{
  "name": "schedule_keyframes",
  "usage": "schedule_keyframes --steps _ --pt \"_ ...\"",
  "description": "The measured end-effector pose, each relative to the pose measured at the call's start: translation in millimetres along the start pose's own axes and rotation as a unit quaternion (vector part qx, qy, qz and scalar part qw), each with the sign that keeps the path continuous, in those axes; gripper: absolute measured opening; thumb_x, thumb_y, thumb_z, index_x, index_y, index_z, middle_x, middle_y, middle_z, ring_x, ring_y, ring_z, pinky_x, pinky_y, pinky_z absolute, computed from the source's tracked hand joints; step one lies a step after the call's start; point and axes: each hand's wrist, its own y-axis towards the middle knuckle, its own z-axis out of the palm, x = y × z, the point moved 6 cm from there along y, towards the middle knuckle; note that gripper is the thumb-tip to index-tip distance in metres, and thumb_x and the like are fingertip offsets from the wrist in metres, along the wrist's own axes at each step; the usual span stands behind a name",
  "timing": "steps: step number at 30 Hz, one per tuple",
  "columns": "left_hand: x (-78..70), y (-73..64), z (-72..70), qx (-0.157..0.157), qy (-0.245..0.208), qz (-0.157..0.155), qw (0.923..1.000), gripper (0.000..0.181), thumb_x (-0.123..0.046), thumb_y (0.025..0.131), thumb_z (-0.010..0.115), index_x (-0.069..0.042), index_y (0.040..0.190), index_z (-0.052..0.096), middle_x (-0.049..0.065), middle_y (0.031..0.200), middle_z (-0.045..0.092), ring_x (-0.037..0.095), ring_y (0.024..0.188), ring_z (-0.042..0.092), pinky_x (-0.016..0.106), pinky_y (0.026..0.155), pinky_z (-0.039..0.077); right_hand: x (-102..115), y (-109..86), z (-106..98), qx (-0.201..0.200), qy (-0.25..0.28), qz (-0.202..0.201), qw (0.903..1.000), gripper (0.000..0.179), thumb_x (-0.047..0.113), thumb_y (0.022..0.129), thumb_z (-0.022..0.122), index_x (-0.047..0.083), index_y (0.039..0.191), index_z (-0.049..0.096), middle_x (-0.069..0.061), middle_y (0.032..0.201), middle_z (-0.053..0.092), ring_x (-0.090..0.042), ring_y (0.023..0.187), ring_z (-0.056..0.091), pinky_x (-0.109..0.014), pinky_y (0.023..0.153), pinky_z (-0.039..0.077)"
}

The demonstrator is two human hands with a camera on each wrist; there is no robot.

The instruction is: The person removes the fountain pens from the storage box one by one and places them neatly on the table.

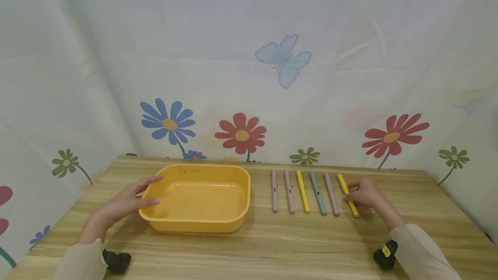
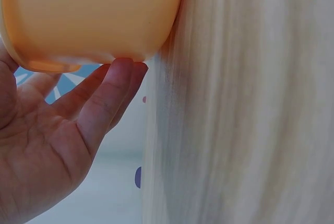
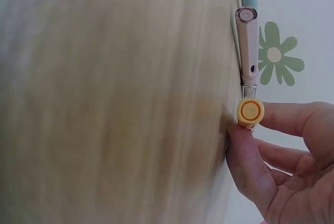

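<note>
On the left, a yellow plastic basin [image 1: 196, 226] stands on the table. My left hand [image 1: 124, 202] grips its left end, with thumb and forefinger over the rim; in the left wrist view other fingers [image 2: 107, 96] touch the outer wall. To the right, several capped pens lie side by side in a row. At the right end, my right hand [image 1: 365, 195] pinches a yellow pen [image 1: 342, 180] between thumb and fingers. A pink pen [image 1: 331, 194] lies just left of it. The right wrist view shows the held yellow pen [image 3: 250, 111] end-on.
Further along the row lie a teal pen [image 1: 317, 193], another yellow pen [image 1: 302, 191] and two pink pens, one [image 1: 289, 191] beside the other [image 1: 274, 191]. The wood-grain table [image 1: 272, 249] meets a flower-printed curtain [image 1: 218, 77] behind. Black wrist cameras sit at both sleeves.
</note>
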Motion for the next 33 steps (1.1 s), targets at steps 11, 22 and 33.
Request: schedule_keyframes --steps 11,22,33 --pt "-2.2 -0.7 0.8 0.001 0.003 -0.014 0.9999 0.074 -0.026 0.088 0.06 -0.008 0.145 0.018 0.033 0.145 0.006 0.056 0.126 0.017 0.044 0.079 0.051 -5 0.3 1 0.012 0.008 0.018 0.9997 0.053 0.01 0.079 0.069 -0.017 0.119 0.047 -0.014 0.081 0.058 -0.012 0.059 0.056 -0.029 0.053 0.053" --pt "-9.3 -9.4 -3.5 -0.004 0.032 0.003 0.9995 0.074 -0.027 0.089 0.058 -0.007 0.145 0.015 0.033 0.144 0.009 0.058 0.123 0.02 0.051 0.085 0.046 -8 1.4 3 0.026 0.036 0.023 0.9988 0.052 0.013 0.081 0.067 -0.015 0.12 0.048 -0.01 0.078 0.055 -0.013 0.059 0.056 -0.028 0.053 0.053" --pt "-5.9 -9.9 -2.0 0.007 0.026 0.023 0.9994 0.064 -0.021 0.09 0.057 0.002 0.14 0.026 0.035 0.142 0.013 0.058 0.121 0.024 0.045 0.08 0.05 -7 -0.7 3 0.035 0.047 0.029 0.9978 0.048 0.009 0.083 0.065 -0.016 0.12 0.047 -0.01 0.078 0.056 -0.012 0.058 0.057 -0.028 0.053 0.053"
